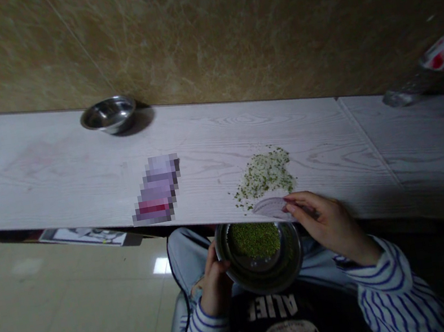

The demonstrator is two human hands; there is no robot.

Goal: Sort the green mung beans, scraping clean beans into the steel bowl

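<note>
My left hand grips the rim of a steel bowl, held at the table's front edge over my lap. Green mung beans lie inside the bowl. Between the thumb and fingers of my right hand is a thin, pale, see-through flat piece with a curved edge; its exact kind is unclear. That piece is just above the bowl, at the front edge of the table. Right behind it, a loose pile of white grains mixed with green beans is spread on the wood.
The pale wooden table runs along a marbled wall. An upright steel bowl stands at the back left. A blurred-out purple rectangular item lies left of the pile. At the far right lies a clear plastic bottle.
</note>
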